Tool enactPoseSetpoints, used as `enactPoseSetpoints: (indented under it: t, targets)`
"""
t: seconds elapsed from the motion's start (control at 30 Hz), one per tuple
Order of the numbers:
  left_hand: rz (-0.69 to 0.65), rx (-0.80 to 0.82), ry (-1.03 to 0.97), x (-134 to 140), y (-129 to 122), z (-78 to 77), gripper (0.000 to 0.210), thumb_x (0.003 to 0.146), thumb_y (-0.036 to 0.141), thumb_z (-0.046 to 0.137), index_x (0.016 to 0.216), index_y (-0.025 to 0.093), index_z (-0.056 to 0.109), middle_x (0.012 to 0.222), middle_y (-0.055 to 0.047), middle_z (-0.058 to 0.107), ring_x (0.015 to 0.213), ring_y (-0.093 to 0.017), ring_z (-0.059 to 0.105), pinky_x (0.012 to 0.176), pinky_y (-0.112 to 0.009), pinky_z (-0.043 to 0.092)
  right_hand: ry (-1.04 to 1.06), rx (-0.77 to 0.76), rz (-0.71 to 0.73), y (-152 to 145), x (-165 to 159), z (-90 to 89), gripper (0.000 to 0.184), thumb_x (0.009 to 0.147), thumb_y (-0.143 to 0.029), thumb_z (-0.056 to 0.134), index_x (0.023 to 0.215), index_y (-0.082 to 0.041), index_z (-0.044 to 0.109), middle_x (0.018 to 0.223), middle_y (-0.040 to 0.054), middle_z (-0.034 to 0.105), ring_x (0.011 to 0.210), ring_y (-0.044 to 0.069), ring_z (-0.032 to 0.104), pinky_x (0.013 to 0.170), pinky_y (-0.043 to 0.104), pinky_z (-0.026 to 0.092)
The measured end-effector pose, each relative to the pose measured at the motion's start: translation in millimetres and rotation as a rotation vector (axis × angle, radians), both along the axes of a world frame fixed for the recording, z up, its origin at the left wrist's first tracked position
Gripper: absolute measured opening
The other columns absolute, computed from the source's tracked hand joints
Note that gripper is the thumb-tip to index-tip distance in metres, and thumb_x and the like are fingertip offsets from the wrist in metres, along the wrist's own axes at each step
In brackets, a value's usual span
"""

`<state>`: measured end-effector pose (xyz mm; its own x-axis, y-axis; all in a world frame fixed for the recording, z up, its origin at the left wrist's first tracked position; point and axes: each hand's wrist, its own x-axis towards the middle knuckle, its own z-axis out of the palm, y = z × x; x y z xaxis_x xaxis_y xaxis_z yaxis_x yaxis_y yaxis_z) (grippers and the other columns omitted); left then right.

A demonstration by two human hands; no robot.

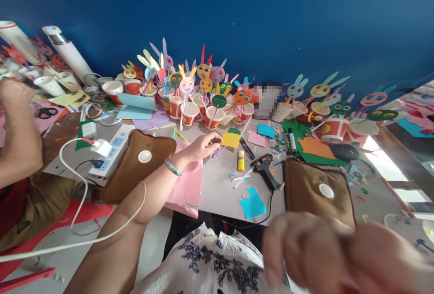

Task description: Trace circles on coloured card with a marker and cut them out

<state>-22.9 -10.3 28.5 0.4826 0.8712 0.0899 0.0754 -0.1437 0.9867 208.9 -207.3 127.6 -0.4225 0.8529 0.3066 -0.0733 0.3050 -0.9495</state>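
My left hand (206, 145), with a bangle at the wrist, is over the middle of the table, fingers curled together at the left edge of a small yellow paper piece (230, 140). A green paper piece (233, 130) shows behind it, and a purple strip (219, 151) lies just below the fingers. Pink paper (186, 183) is under my left wrist. Close to the camera at lower right, my right hand (315, 253) is raised and smeared by motion; whether it holds anything is not visible. A glue stick (240, 161) and a black glue gun (267, 170) lie right of my left hand.
Paper cups with rabbit-face figures (187, 85) line the blue wall. A power strip (113, 151) and brown cushion-like pouch (142, 161) lie left, another pouch (318, 190) right. A white cable (84, 190) crosses my left arm. Another person's arm (20, 127) is at far left.
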Motion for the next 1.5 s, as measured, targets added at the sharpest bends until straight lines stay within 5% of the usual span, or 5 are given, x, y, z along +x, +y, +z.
enactPoseSetpoints:
  t: [0.1,0.27,0.7,1.2,1.5]
  targets:
    - [-0.003,-0.041,-0.039,-0.3,-1.6,3.2,0.01,0.09,0.025,0.049,0.098,0.019,0.051,0.072,0.006,0.051,0.051,-0.007,0.048,0.053,-0.022,0.04,0.119,-0.143,-0.115,49.9,-32.3,-6.3,0.033,0.105,-0.051,0.046,0.082,-0.029,0.052,0.055,-0.0067,0.045,0.045,0.014,0.048,0.052,0.03,0.052]
    - [0.019,-0.112,-0.104,-2.9,-2.4,12.3,0.011,0.087,0.024,0.048,0.097,0.02,0.048,0.073,0.007,0.042,0.053,-0.005,0.041,0.053,-0.02,0.035,-0.131,-0.321,-0.254,98.2,-34.8,-53.4,0.042,0.095,-0.063,0.06,0.087,-0.022,0.056,0.055,-0.0094,0.041,0.044,0.008,0.039,0.045,0.024,0.039]
    - [-0.128,-0.06,-0.162,-3.6,-1.9,12.7,0.033,0.077,0.035,0.075,0.101,0.016,0.065,0.066,0.008,0.035,0.06,-0.008,0.035,0.058,-0.024,0.03,-0.4,-0.293,-0.294,128.9,-23.8,-98.3,0.05,0.089,-0.071,0.059,0.087,-0.021,0.058,0.061,-0.0073,0.044,0.048,0.011,0.048,0.049,0.026,0.041]
    - [-0.163,-0.105,-0.101,-0.6,-4.6,11.0,0.039,0.085,0.052,0.071,0.096,0.016,0.063,0.078,0.002,0.058,0.062,-0.008,0.048,0.059,-0.023,0.038,-0.417,-0.35,-0.227,128.4,-23.5,-96.3,0.056,0.091,-0.073,0.053,0.095,-0.018,0.065,0.061,-0.007,0.044,0.047,0.01,0.046,0.049,0.026,0.042]
    - [-0.181,-0.154,-0.181,4.5,-8.2,11.5,0.044,0.085,0.058,0.07,0.084,0.017,0.056,0.059,0.007,0.048,0.049,-0.006,0.045,0.05,-0.022,0.035,-0.209,-0.553,-0.132,126.5,-29.9,-91.8,0.057,0.087,-0.074,0.06,0.094,-0.018,0.063,0.057,-0.0106,0.034,0.044,0.007,0.028,0.041,0.022,0.031]
